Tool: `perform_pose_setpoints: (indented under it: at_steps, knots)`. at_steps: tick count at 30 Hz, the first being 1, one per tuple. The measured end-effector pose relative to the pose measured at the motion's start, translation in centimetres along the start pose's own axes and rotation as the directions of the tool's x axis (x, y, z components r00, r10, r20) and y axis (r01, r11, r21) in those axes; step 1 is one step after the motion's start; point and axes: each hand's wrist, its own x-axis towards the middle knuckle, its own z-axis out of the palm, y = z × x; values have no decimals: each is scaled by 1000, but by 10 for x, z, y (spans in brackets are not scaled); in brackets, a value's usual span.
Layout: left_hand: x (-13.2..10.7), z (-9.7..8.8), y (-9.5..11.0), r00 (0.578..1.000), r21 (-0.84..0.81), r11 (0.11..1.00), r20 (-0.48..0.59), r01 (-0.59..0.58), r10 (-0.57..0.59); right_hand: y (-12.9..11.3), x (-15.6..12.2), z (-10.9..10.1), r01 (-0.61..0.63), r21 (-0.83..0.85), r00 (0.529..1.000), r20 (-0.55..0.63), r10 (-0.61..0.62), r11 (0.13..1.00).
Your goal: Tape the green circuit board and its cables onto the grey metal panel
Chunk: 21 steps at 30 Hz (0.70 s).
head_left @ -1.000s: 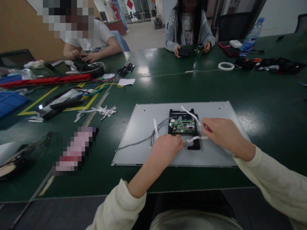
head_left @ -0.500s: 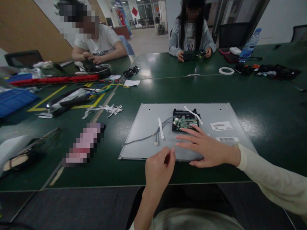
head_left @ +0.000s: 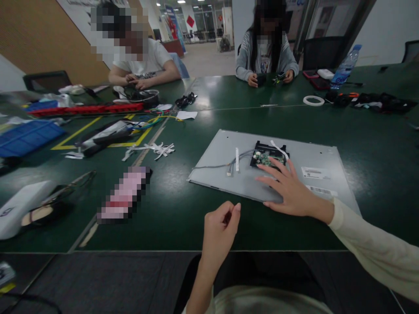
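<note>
Slantwise on the green desk (head_left: 176, 226) lies a gray metal panel (head_left: 242, 138), with a black bracket (head_left: 269, 147) carrying a green circuit board (head_left: 265, 158). The right hand (head_left: 290, 189) spreads its fingers apart over the panel's near edge, fingertips reaching the board; whether they press on it I cannot tell. The left hand (head_left: 219, 229) is curled, thumb against forefinger, apart from the panel; anything pinched there is too small to see. Gray cables (head_left: 212, 166) run leftward from the board under one white tape strip (head_left: 237, 160); another strip (head_left: 279, 149) crosses the bracket's right side.
</note>
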Motion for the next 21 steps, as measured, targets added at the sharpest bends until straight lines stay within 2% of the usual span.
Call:
perform_pose_setpoints:
  at_steps: [4, 11, 21]
  knots:
    - [-1, 0, -1, 1000, 3, 1000, 31, 3, -3, 16, 0, 4, -193, -86, 980, -74, 187, 977]
    - [-2, -4, 1, 995, -7, 1000, 102, -7, 8, 47, -7, 7, -481, -172, 873, -184, 452, 860]
    - [-1, -9, 2, 981, 37, 998, 192, -41, 33, 96, -24, 11, -767, -159, 640, -267, 721, 622]
